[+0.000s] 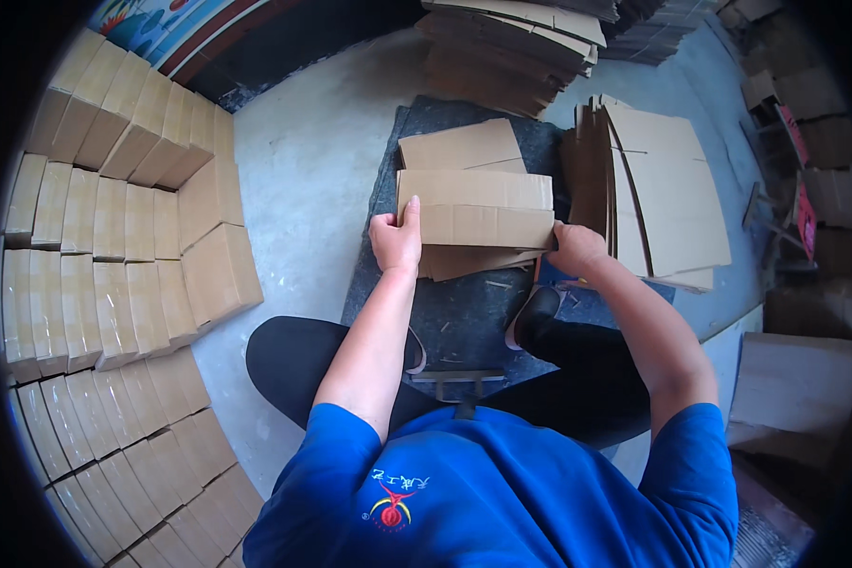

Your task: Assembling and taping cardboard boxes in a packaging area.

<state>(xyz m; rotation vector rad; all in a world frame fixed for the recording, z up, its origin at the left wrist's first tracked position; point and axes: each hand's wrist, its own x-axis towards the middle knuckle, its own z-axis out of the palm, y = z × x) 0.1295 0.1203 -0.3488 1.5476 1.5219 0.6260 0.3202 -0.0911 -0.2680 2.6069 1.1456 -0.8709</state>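
Note:
A brown cardboard box blank (478, 216) lies partly folded on a dark mat (464, 312) in front of me. My left hand (397, 239) grips its left end, thumb up along the folded panel. Its right end is held by my right hand (575, 248), fingers curled under the edge. Both forearms reach forward from my blue shirt. I sit with my legs in black trousers bent on either side of the mat.
Many folded, taped cardboard boxes (114, 265) are stacked in rows on my left. A pile of flat blanks (658, 189) leans at my right, more flat cardboard (511, 47) lies ahead. Grey concrete floor (303, 180) surrounds the mat. Loose boards and boxes (795, 379) sit at far right.

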